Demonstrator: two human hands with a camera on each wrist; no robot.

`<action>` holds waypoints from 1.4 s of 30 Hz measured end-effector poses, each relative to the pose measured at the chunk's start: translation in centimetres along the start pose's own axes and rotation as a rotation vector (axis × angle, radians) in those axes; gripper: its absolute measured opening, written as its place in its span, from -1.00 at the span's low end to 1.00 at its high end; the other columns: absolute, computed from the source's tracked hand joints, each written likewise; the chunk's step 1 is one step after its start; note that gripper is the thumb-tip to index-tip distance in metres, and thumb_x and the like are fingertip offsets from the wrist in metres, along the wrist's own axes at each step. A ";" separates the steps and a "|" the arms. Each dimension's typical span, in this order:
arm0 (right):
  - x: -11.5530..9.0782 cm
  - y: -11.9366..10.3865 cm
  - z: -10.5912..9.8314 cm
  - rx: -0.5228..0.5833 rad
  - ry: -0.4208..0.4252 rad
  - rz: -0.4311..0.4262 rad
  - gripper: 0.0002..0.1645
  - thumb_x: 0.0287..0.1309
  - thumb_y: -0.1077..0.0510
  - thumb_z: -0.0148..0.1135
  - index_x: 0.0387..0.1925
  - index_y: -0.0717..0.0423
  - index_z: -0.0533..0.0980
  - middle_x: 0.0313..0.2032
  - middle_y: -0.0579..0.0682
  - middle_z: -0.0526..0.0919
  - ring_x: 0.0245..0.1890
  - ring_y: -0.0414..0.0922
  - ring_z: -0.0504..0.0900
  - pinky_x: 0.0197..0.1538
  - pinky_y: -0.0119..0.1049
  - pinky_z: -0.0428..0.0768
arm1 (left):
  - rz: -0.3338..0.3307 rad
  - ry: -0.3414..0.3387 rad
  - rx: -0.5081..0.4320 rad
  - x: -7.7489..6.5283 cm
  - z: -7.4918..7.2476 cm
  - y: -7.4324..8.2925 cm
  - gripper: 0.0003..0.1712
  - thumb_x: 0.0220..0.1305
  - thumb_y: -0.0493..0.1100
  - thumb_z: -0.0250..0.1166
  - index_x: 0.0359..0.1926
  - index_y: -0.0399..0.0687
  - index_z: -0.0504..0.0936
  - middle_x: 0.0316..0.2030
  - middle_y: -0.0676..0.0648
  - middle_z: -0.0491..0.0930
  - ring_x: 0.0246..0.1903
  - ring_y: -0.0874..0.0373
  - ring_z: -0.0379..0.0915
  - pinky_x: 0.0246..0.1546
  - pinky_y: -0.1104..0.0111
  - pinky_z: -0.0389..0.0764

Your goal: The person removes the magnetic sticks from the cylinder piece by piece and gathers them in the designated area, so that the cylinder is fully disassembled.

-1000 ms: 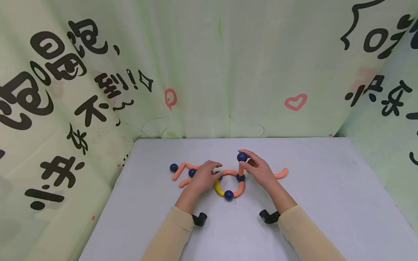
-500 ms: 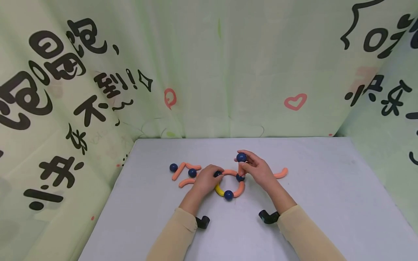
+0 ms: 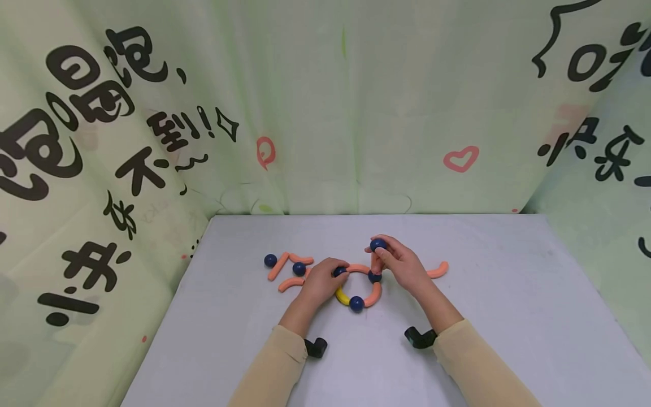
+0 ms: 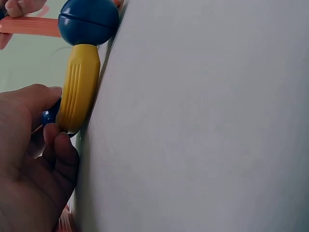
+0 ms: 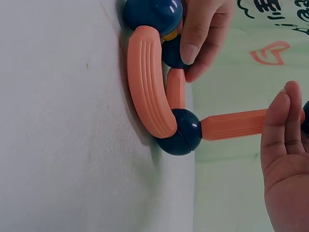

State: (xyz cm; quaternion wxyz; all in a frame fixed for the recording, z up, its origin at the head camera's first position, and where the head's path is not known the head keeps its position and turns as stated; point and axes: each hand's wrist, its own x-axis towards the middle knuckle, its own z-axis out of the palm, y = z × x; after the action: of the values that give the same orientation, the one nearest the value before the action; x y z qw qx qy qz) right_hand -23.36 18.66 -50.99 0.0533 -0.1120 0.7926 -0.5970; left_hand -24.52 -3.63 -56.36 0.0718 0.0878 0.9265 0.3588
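On the table a ring of curved rods and blue balls lies flat, with one yellow curved rod [image 4: 79, 89] and several orange ones, such as the curved orange rod [image 5: 149, 82] nearest the right wrist camera. My left hand [image 3: 322, 281] pinches the ring's left blue ball [image 5: 172, 50] between thumb and fingers. From the ring's right ball [image 5: 181, 133] a straight orange rod [image 5: 234, 125] stands up. At its top is another blue ball [image 3: 378, 245], which my right hand [image 3: 400, 264] holds, its thumb against the ball and other fingers beside the rod.
Left of the ring lie loose pieces: a blue ball [image 3: 270, 260], a second blue ball [image 3: 299, 269], a straight orange rod [image 3: 279, 267] and curved orange ones. A curved orange rod [image 3: 439, 271] lies beyond my right wrist. A printed curtain [image 3: 315, 113] borders the table.
My left hand has shifted slightly right and now pinches the ring's left ball, uncovering some loose pieces. My right thumb has moved up from the rod onto the top ball.
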 end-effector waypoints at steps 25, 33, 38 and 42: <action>-0.4 -0.3 -1.3 -0.038 0.092 0.056 -0.43 0.40 -0.20 0.08 0.34 -0.12 0.36 -0.22 0.18 0.56 -0.39 0.05 0.55 -0.27 -0.19 0.60 | 0.028 -0.048 0.033 -0.1 -0.5 -0.5 -0.63 0.37 0.14 0.24 0.15 0.29 0.61 0.18 0.10 0.56 0.21 0.12 0.46 0.26 0.17 0.47; -0.8 1.2 -4.2 -0.228 0.168 0.153 -0.31 0.29 -0.29 0.17 0.37 -0.19 0.34 0.07 0.11 0.49 -0.11 0.01 0.47 -0.14 -0.24 0.54 | 0.063 -0.062 0.096 -0.2 -0.8 -0.5 -0.61 0.38 0.15 0.22 0.18 0.29 0.59 0.18 0.11 0.56 0.22 0.13 0.45 0.27 0.18 0.47; -1.0 2.8 -6.4 -0.316 0.181 0.233 -0.29 0.31 -0.25 0.18 0.39 -0.12 0.31 0.13 0.17 0.46 -0.06 0.03 0.44 -0.27 -0.29 0.59 | 0.055 -0.064 0.107 -0.2 -0.5 -0.2 -0.60 0.39 0.11 0.23 0.20 0.26 0.58 0.20 0.08 0.54 0.22 0.12 0.45 0.26 0.19 0.47; -1.3 4.1 -7.6 -0.349 0.182 0.284 -0.32 0.32 -0.18 0.20 0.38 -0.09 0.30 0.04 0.18 0.46 -0.29 -0.03 0.56 -0.35 -0.31 0.62 | 0.057 -0.060 0.096 -0.3 -0.3 -0.2 -0.60 0.39 0.10 0.23 0.21 0.25 0.57 0.20 0.07 0.54 0.22 0.12 0.45 0.25 0.20 0.48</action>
State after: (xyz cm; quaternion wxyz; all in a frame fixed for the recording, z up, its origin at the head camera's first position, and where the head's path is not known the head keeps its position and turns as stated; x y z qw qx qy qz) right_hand -24.23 27.15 -52.86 0.0449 0.0476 0.8931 -0.4451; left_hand -24.33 -4.00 -56.23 0.0852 0.1284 0.9371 0.3132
